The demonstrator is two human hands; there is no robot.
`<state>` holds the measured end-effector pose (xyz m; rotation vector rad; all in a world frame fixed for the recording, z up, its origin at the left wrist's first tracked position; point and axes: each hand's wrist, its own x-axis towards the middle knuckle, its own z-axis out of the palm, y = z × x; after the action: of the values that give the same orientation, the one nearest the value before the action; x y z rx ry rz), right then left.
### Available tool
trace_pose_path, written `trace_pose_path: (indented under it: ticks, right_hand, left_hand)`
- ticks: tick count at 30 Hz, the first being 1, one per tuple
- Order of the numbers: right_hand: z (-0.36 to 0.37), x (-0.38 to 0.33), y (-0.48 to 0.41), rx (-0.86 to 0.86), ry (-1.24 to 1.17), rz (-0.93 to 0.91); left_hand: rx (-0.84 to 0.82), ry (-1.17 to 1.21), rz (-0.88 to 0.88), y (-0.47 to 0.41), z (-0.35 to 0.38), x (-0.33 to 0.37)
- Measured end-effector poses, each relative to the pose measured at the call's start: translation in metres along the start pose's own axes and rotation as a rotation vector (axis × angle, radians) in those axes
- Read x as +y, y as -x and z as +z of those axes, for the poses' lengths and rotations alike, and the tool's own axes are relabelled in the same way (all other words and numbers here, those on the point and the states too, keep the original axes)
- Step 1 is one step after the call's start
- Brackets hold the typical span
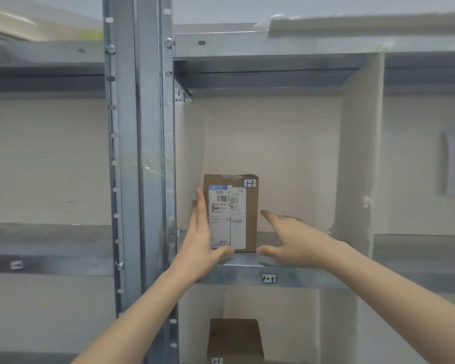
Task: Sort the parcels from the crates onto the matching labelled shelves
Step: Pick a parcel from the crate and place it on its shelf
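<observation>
head view, metal shelf [247,275], pale wall [286,153], upright parcel [243,214]

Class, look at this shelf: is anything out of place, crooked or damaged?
Nothing stands out. The parcel stands upright on the shelf, and its tag, 1-1, matches the shelf label.

Matt brown cardboard parcel [243,214] on dull galvanised metal shelf [294,277].
</observation>
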<state>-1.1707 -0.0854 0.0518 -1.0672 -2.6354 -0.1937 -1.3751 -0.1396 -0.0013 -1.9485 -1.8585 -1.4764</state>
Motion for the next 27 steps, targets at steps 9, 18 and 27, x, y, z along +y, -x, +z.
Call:
trace_pose_path:
  ticks: [9,18,27]
  right_hand:
    - [-0.038,0.010,0.024,0.122,-0.005,0.019]
    - [-0.069,0.021,0.078,0.327,0.077,0.056]
    - [-0.126,0.108,0.234,0.268,0.317,0.455]
  left_hand:
    - [0.214,-0.298,0.145,-0.001,-0.027,0.057]
    - [-0.023,0.060,0.479,-0.002,0.003,0.118]
    - [-0.368,0.202,0.725,0.000,0.096,0.240]
